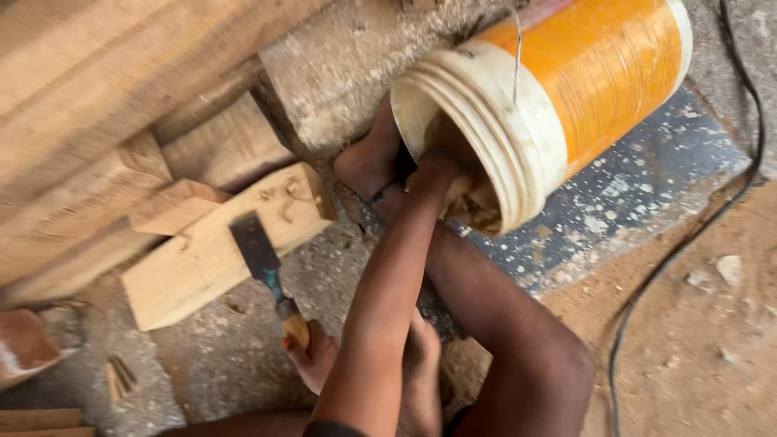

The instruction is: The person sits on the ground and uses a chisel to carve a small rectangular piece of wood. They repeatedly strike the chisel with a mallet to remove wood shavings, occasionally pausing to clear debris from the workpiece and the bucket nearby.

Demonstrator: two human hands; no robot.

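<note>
Right hand [443,166] hidden inside the tipped bucket [566,97]

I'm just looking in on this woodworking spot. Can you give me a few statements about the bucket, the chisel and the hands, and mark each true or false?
1. The orange and white bucket lies tipped on its side. True.
2. The right hand reaches into the bucket's mouth. True.
3. The left hand is empty. False: it grips the chisel by its handle.
4. The chisel's blade rests on a wooden block. True.
5. The bucket is blue. False: orange with a white rim.
</note>
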